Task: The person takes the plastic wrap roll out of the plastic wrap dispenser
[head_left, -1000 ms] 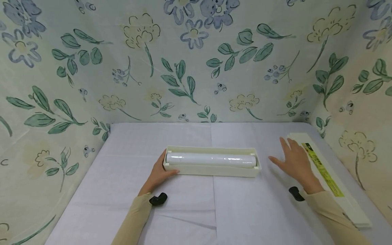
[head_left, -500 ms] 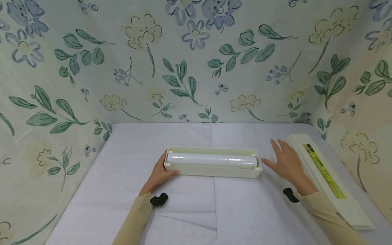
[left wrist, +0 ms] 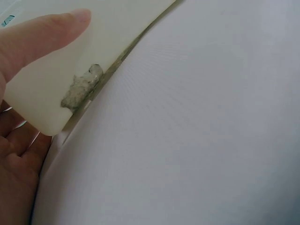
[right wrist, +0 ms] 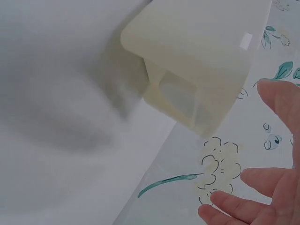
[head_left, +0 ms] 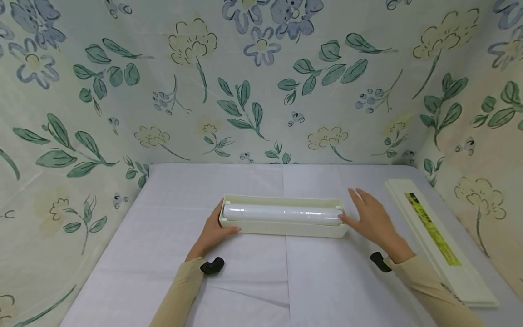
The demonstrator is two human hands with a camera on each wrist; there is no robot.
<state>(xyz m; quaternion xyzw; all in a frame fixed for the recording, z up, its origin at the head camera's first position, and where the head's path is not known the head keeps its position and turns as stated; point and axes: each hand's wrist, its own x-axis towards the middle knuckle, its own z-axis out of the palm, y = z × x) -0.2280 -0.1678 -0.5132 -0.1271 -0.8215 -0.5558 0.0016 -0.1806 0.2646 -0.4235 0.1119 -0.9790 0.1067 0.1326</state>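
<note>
A long cream plastic cling film dispenser box (head_left: 286, 229) lies crosswise on the table with its top uncovered. Inside it rests a shiny white roll of cling film (head_left: 282, 212). My left hand (head_left: 213, 233) grips the box's left end, thumb on the front wall and fingers round behind. In the left wrist view that thumb (left wrist: 47, 35) lies over the box wall, above a greyish patch near the bottom edge. My right hand (head_left: 373, 220) is at the box's right end, fingers spread; its thumb tip overlaps the corner in the head view. The right wrist view shows a gap between fingers and box.
To the right lies a long cream lid (head_left: 470, 284) with a yellow-green label (head_left: 433, 229), set at a slant. A white cloth (head_left: 163, 281) with a seam covers the table. Floral fabric (head_left: 261, 91) hangs along the back and sides.
My right hand has moved left from beside the lid to the right end of the box. The left hand keeps its grip, and the box stays in place.
</note>
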